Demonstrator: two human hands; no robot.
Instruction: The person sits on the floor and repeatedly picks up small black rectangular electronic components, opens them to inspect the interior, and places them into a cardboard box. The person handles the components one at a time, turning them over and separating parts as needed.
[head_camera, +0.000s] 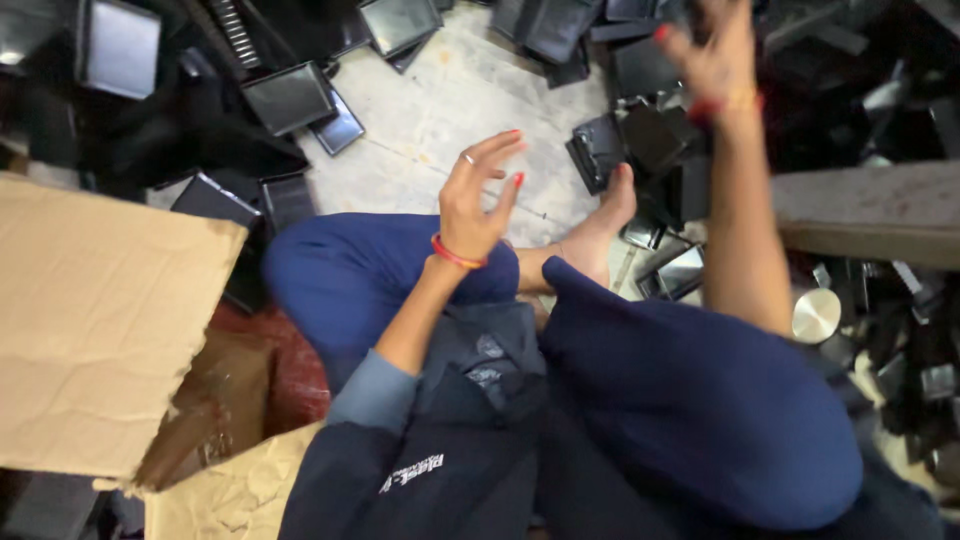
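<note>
I sit cross-legged on the floor in blue trousers. My left hand (478, 190) is raised over my knee, fingers spread and curled, holding nothing; it wears a ring and a red bangle. My right hand (712, 55) is stretched out far ahead at the top of the view, fingers apart, over a heap of black rectangular trays (640, 140). Whether it touches one I cannot tell, since the image is blurred. My bare foot (600, 225) rests beside the trays.
Black trays (290, 95) lie scattered over the pale tiled floor (450, 100) ahead and at left. An open cardboard box (100, 320) stands at my left. A grey ledge (870, 205) and a round metal disc (816, 315) are at right among dark parts.
</note>
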